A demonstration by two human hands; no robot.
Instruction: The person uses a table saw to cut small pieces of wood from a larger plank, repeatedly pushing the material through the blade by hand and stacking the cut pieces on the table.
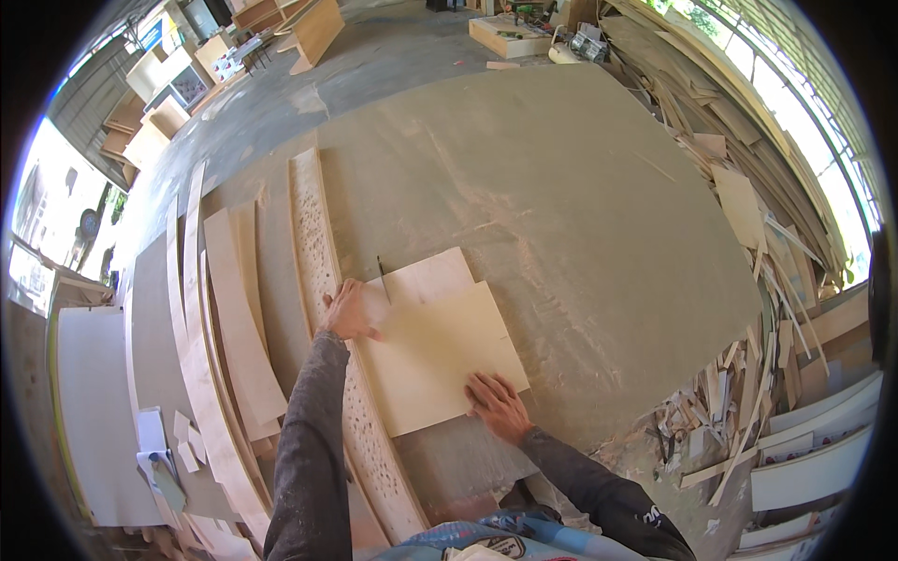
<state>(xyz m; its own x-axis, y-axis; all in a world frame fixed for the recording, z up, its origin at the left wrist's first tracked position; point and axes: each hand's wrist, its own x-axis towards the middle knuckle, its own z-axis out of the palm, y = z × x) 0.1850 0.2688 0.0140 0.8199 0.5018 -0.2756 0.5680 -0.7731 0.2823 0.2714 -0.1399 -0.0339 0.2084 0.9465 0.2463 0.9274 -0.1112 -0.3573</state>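
Observation:
Two pale wooden panels lie on the big flat worktop (pixel 580 206), the nearer panel (pixel 440 360) overlapping the farther panel (pixel 435 269). My left hand (pixel 350 312) rests at their left edge, thumb spread over the wood and fingers reaching to the long speckled strip (pixel 313 220) beside them. A thin dark blade (pixel 382 279) stands upright just beyond that hand, at the left side of the panels. My right hand (pixel 499 407) lies with outstretched fingers on the near right corner of the nearer panel. Neither hand is wrapped around anything.
Long thin wooden strips (pixel 245 309) lie left of the speckled strip. Offcuts (pixel 716 397) and stacked boards (pixel 748 150) crowd the right side. Sawdust (pixel 510 224) marks the worktop. Beyond it are a low wooden box (pixel 510 39) with tools and some wooden furniture (pixel 313 33).

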